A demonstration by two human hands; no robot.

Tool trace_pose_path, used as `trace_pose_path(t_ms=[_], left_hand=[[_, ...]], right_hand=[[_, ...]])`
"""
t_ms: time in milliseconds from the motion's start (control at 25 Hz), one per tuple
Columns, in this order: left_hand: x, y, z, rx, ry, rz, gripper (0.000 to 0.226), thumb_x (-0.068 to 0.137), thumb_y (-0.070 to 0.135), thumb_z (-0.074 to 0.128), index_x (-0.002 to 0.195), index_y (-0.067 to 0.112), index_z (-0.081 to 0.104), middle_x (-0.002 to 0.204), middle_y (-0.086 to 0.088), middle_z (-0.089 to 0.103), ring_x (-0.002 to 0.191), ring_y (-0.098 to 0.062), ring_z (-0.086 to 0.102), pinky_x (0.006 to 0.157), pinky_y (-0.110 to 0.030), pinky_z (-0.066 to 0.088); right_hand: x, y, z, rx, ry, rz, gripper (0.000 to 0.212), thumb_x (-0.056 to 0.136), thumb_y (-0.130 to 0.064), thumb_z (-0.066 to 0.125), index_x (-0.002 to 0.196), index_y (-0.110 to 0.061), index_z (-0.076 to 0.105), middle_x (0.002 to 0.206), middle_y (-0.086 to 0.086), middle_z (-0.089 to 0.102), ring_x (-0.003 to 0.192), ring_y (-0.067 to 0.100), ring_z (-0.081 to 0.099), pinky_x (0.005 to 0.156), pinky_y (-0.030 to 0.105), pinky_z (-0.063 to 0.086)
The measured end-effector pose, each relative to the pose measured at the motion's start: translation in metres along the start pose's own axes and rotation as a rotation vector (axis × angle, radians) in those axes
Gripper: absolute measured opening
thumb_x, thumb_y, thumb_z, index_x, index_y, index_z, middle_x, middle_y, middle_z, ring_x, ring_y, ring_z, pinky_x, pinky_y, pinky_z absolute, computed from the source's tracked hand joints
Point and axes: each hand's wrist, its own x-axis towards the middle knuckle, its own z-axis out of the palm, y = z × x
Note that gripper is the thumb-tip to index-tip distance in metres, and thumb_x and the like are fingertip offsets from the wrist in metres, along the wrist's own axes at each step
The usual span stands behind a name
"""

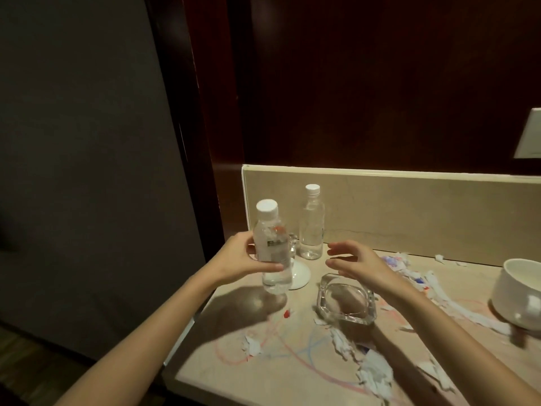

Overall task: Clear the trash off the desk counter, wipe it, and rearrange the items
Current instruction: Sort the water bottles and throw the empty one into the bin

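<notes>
1. Over the near-left corner of the beige stone surface (292, 373), the clear plastic water bottle with a white cap and printed label (270, 244) is up in the air, upright, its base hanging just above the top. Lifted clear like that, it looks to be on its way out of the mess so the spot beneath can be wiped.

2. The left hand (243, 259) has it round the middle, fingers (270, 267) curled across the label and thumb behind. A mid-body grip keeps a part-filled bottle from tipping.

3. The right hand (355, 263) holds nothing. Its fingers (339, 249) are loosely spread and slightly bent, hovering above the square clear glass ashtray (345, 301). My guess is it's reaching toward the bottles or the ashtray.

4. Back by the low stone upstand, the second clear, white-capped bottle without a label (311, 227) stands upright, and a round white base (300, 273) sits just in front, partly hidden by the held bottle.

5. Torn white paper scraps (374, 373) lie scattered across the front and right, over red and blue crayon-like scribbles (289, 351). Trash uncleared, wiping not yet begun.

6. Far right, a white ceramic bowl (519, 294) sits at the frame's edge.
</notes>
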Motion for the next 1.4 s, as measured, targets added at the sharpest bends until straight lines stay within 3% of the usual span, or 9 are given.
trace_pose_path(t_ms=[200,400,520,680,760,880,1080,1240,1400], left_hand=[[-0.002,0.036,0.015,-0.189,-0.041,-0.012,0.038,0.064,0.038,0.081,0.099,0.032,0.068,0.097,0.011,0.074,0.090,-0.006,0.070,0.065,-0.018,0.053],[0.000,0.048,0.022,-0.170,-0.067,-0.027,0.037,0.066,0.038,0.082,0.100,0.032,0.068,0.098,0.009,0.074,0.090,-0.007,0.070,0.067,-0.020,0.053],[0.006,0.052,0.030,-0.135,-0.050,-0.021,0.034,0.072,0.032,0.080,0.104,0.029,0.068,0.097,0.008,0.074,0.087,-0.007,0.070,0.066,-0.022,0.055],[0.022,0.060,0.048,-0.017,-0.037,-0.005,0.041,0.071,0.037,0.082,0.109,0.025,0.070,0.096,0.006,0.073,0.088,-0.012,0.070,0.072,-0.037,0.060],[0.031,0.066,0.057,-0.016,-0.056,0.008,0.041,0.070,0.038,0.082,0.107,0.028,0.069,0.093,0.010,0.073,0.087,-0.008,0.070,0.070,-0.028,0.059],[0.049,0.074,0.065,-0.013,-0.085,0.036,0.041,0.073,0.028,0.081,0.111,0.025,0.066,0.091,0.017,0.068,0.078,0.013,0.062,0.064,-0.008,0.047],[0.070,0.049,0.063,0.026,-0.028,-0.046,0.066,0.069,0.032,0.084,0.126,0.016,0.056,0.111,0.005,0.063,0.097,-0.008,0.063,0.087,-0.029,0.053],[0.071,0.019,0.061,0.055,-0.025,-0.087,0.057,0.070,0.023,0.085,0.121,0.013,0.060,0.111,-0.001,0.066,0.095,-0.012,0.066,0.088,-0.029,0.054],[0.072,0.006,0.058,0.085,-0.005,-0.082,0.048,0.071,0.017,0.084,0.114,0.012,0.063,0.109,-0.002,0.067,0.096,-0.011,0.066,0.085,-0.024,0.054]], right_hand=[[-0.021,-0.022,0.007,0.039,-0.079,-0.098,0.035,0.085,-0.016,0.069,0.118,-0.018,0.059,0.114,-0.004,0.065,0.103,0.004,0.063,0.085,0.020,0.052],[-0.032,-0.030,0.003,0.018,-0.144,-0.134,0.035,0.082,-0.016,0.072,0.112,-0.026,0.058,0.111,-0.006,0.066,0.102,0.004,0.064,0.090,0.026,0.053],[-0.035,-0.030,0.005,-0.074,-0.165,-0.167,0.041,0.078,-0.021,0.076,0.112,-0.031,0.055,0.110,-0.014,0.065,0.102,-0.002,0.062,0.088,0.018,0.051],[-0.032,-0.023,0.012,-0.128,-0.015,-0.185,0.047,0.075,-0.034,0.078,0.116,-0.032,0.054,0.108,-0.016,0.065,0.094,-0.008,0.060,0.076,0.013,0.049],[-0.026,-0.017,0.010,-0.140,0.102,-0.205,0.049,0.073,-0.035,0.079,0.116,-0.030,0.057,0.105,-0.016,0.066,0.091,-0.007,0.060,0.072,0.012,0.046],[-0.011,-0.007,0.000,-0.133,0.199,-0.199,0.054,0.070,-0.034,0.081,0.118,-0.022,0.058,0.105,-0.011,0.067,0.094,0.001,0.061,0.073,0.016,0.046],[0.022,0.014,-0.014,-0.122,0.325,-0.096,0.063,0.071,-0.037,0.080,0.124,-0.014,0.053,0.115,-0.002,0.064,0.099,0.010,0.059,0.083,0.025,0.046],[0.046,0.024,-0.018,-0.064,0.366,-0.023,0.061,0.076,-0.027,0.078,0.127,-0.009,0.049,0.121,0.003,0.061,0.096,0.008,0.054,0.074,0.014,0.040],[0.067,0.040,-0.014,-0.070,0.362,0.021,0.058,0.075,-0.024,0.080,0.123,-0.010,0.050,0.123,0.005,0.060,0.100,0.011,0.056,0.084,0.023,0.042]])
